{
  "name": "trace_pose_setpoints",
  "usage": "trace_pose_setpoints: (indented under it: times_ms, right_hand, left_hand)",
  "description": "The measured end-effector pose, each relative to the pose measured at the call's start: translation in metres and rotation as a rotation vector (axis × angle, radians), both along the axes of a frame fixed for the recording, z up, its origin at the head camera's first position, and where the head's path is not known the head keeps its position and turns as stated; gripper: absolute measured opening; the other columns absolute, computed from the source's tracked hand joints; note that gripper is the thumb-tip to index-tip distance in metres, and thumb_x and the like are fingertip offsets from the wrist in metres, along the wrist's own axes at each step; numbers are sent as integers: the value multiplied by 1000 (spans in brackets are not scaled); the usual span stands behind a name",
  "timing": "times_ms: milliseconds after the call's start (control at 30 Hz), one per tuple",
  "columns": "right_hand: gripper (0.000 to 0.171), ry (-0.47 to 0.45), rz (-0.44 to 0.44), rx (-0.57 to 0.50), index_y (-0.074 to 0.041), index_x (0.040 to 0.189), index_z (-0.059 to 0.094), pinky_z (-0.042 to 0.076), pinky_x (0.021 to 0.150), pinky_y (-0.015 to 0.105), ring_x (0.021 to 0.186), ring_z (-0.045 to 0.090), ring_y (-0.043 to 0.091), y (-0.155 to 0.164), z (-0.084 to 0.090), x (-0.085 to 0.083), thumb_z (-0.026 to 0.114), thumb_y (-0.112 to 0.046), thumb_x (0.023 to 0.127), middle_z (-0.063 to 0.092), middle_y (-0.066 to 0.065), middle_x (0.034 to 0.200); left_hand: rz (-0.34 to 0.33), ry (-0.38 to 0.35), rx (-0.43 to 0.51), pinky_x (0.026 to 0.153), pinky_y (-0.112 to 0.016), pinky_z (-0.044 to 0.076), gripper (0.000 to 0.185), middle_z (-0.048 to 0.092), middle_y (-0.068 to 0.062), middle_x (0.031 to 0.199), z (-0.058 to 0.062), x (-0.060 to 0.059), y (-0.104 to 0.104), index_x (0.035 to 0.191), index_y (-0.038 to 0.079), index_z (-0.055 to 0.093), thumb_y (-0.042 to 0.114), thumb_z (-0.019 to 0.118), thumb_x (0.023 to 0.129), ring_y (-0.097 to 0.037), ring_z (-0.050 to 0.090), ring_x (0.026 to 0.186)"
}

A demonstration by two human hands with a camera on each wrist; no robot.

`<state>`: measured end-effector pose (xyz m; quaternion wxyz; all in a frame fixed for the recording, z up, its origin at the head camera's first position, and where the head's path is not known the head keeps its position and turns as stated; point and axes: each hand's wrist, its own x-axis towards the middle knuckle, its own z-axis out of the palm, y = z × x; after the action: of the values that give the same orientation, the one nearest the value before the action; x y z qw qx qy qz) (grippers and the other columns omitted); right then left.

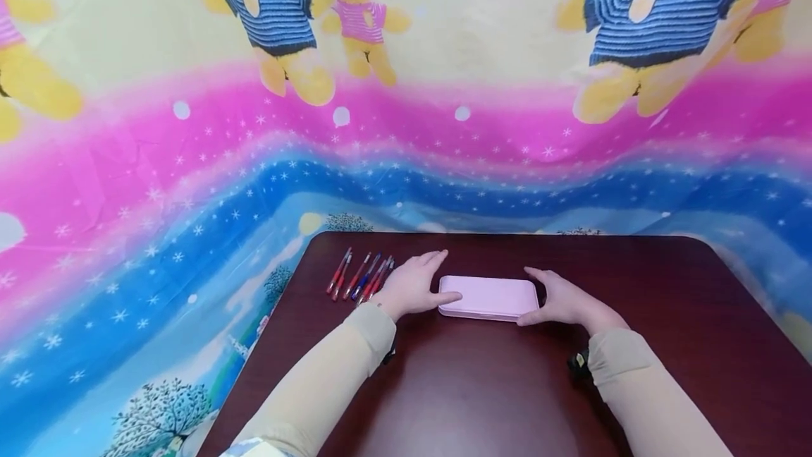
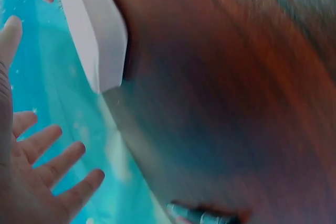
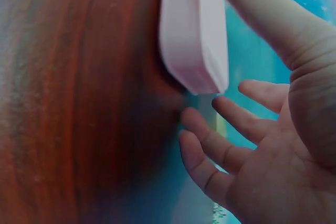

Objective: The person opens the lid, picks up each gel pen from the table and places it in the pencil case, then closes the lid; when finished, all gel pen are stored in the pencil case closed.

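A flat pink case [image 1: 488, 297] lies closed on the dark wooden table [image 1: 482, 393], slightly beyond its middle. My left hand [image 1: 415, 286] sits at the case's left end, fingers spread and straight, thumb by the near left corner. My right hand [image 1: 558, 300] sits at the right end in the same way, thumb along the near right corner. In the left wrist view the case [image 2: 94, 30] stands apart from the spread fingers [image 2: 58, 161]. In the right wrist view the thumb [image 3: 257, 19] lies over the case [image 3: 191, 30] and the fingers [image 3: 215, 140] hang relaxed beside it.
Several red and blue pens [image 1: 358, 277] lie side by side on the table, left of my left hand. A bright cloth printed with bears [image 1: 406, 90] hangs behind and around the table. The near part of the tabletop is bare wood.
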<state>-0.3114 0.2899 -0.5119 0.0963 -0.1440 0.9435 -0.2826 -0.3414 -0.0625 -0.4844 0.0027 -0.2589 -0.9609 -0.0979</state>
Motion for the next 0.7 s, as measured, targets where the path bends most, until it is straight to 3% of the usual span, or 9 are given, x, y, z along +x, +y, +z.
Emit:
trace_pose_setpoints:
  times_ms: [300, 700]
  right_hand:
    - [121, -4, -4, -32, -1, 168, 37, 42, 121, 73, 151, 45, 55, -12, -24, 0, 99, -48, 76, 45, 34, 166]
    - [118, 69, 5, -55, -5, 168, 41, 46, 120, 69, 150, 50, 50, -23, -36, -7, 98, -53, 76, 49, 28, 166]
  left_hand:
    - [-83, -14, -9, 130, -44, 43, 108, 48, -1, 174, -27, 0, 6, 173, 21, 39, 81, 71, 89, -25, 48, 160]
    - [-159, -22, -74, 129, -36, 44, 107, 59, 0, 165, -28, -6, 9, 167, 17, 50, 77, 80, 84, -21, 55, 153]
